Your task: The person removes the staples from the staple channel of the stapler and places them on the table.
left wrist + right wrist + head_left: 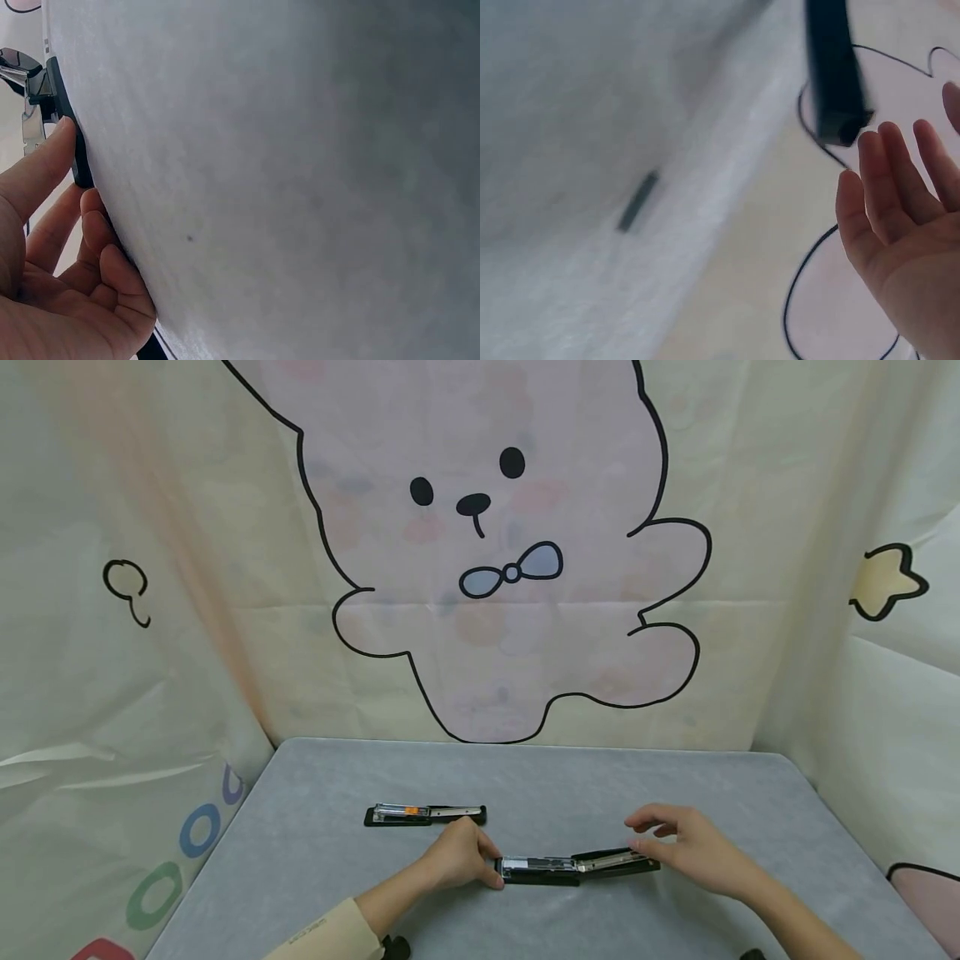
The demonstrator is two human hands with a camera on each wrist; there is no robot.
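A black stapler (540,869) lies opened out lengthwise in front of me, its metal magazine (603,862) showing and its right part angled slightly upward. My left hand (461,856) pinches its left end between thumb and fingers. In the left wrist view, the thumb lies against the black base (69,127). My right hand (701,852) hovers at the right end, fingers spread and loosely bent. From the right wrist, the stapler's dark end (838,82) appears just beyond the extended fingertips (871,142).
Farther back, a second opened stapler (457,812) with an orange piece inside lies on the grey-covered table (600,785). A small dark strip (638,201) lies on the cloth in the right wrist view. A printed curtain (735,677) hangs behind the table.
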